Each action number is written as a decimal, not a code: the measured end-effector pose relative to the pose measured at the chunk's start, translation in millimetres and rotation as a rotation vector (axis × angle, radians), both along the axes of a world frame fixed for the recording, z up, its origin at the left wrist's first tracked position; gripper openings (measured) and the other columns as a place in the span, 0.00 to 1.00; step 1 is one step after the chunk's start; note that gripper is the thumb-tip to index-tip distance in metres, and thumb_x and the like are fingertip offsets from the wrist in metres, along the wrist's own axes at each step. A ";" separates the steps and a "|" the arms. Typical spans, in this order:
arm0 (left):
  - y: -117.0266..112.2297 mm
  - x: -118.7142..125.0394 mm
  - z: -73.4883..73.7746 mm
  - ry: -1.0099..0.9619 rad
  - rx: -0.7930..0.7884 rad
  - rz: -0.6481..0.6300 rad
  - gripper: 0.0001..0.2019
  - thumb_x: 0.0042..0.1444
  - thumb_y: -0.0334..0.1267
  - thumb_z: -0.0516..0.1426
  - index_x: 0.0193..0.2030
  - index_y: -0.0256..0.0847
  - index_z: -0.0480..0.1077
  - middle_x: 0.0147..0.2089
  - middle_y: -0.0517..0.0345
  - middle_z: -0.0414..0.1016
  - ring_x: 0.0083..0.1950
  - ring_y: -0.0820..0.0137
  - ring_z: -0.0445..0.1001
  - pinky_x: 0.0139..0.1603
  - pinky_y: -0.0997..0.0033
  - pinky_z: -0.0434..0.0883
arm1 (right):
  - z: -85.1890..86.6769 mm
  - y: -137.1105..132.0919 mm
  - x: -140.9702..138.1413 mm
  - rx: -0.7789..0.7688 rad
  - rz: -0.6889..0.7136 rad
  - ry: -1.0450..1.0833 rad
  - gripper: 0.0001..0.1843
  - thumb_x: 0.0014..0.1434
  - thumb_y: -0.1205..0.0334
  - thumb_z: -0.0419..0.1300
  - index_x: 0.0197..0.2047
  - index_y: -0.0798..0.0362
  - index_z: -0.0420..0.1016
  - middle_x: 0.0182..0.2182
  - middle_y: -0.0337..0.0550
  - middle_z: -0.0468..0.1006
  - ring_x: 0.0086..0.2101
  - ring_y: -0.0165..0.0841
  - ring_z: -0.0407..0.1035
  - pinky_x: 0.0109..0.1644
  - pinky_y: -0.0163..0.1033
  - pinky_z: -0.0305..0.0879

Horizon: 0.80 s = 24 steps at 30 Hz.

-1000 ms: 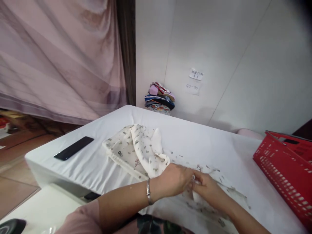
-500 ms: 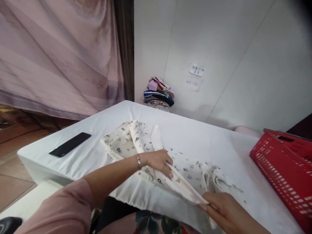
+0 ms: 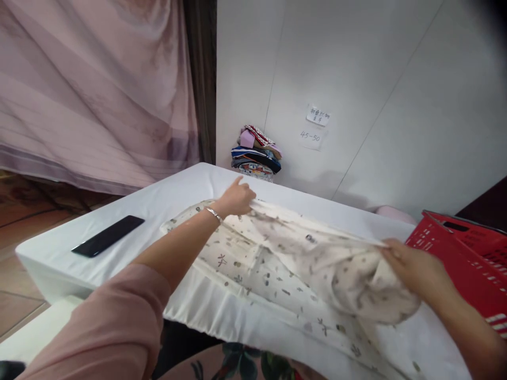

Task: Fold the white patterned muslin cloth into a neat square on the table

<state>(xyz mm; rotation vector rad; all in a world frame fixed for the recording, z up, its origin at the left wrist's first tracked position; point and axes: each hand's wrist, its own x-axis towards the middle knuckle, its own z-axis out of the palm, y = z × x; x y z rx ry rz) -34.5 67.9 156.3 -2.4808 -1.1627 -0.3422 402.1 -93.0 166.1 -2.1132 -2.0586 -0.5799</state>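
My left hand (image 3: 236,198) is closed on the far edge of the white printed cloth (image 3: 309,248), with one finger poking forward past the hold. My right hand (image 3: 415,264) pinches the same edge toward the other end, thumb and fingers pressed together, so the edge runs fairly straight between my two grips. Below that edge the cloth hangs in a bunched, blurred fold near my right hand, while the rest spreads over the white-covered table (image 3: 312,206) toward me. A silver bracelet (image 3: 214,214) circles my left wrist, and my left forearm, with its pink sleeve (image 3: 106,327), crosses in front of part of the cloth's left end. Left of that arm a black phone (image 3: 109,236) lies flat on the table, apart from the cloth. On the right, the red basket (image 3: 447,253) is the closest obstacle: my right hand and forearm overlap it in my view, and I cannot tell whether they touch it. Past the table's far edge are a rounded pale pink thing (image 3: 396,213), mostly hidden, and a stack of folded fabrics (image 3: 256,150) against the pale wall (image 3: 336,63). Two paper notes (image 3: 318,115) are stuck there, the lower reading 45-50. A pink curtain (image 3: 99,89) hangs at the far left.
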 end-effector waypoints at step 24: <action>-155.1 -110.6 -128.9 -0.411 -0.249 0.279 0.20 0.38 0.23 0.47 0.36 0.43 0.72 0.41 0.55 0.76 0.47 0.62 0.72 0.51 0.60 0.67 | -177.9 -40.9 56.1 -0.276 0.004 0.432 0.26 0.56 0.44 0.45 0.44 0.50 0.75 0.36 0.46 0.81 0.35 0.43 0.76 0.34 0.40 0.70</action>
